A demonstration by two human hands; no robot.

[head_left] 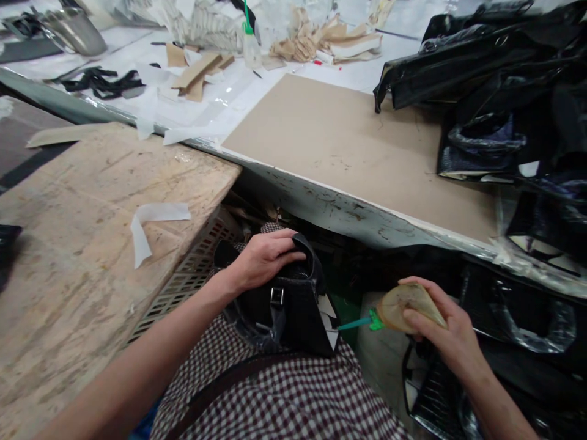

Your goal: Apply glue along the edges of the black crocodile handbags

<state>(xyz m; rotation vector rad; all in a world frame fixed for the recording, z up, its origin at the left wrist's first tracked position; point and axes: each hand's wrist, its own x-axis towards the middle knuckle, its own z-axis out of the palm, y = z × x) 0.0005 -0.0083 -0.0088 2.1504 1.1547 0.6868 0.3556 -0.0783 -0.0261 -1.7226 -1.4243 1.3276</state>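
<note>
A black handbag (298,315) with a buckled strap rests on my lap over a checked apron. My left hand (266,256) grips its upper edge near the opening, fingers curled over the rim. My right hand (440,318) is wrapped round a yellowish glue bottle (403,307) with a green cap and a long thin nozzle. The bottle is tipped sideways, and its nozzle tip (342,327) meets the bag's side, where pale flaps (327,315) stick out. Whether glue is flowing cannot be made out.
Cardboard (321,134) covers part of the worktable, with black bags (486,91) piled at right. A wooden board (92,244) with a white strip (142,226) lies left, above a plastic crate (183,269). Another green-capped bottle (251,49) stands at the back. More black bags (513,342) are low at right.
</note>
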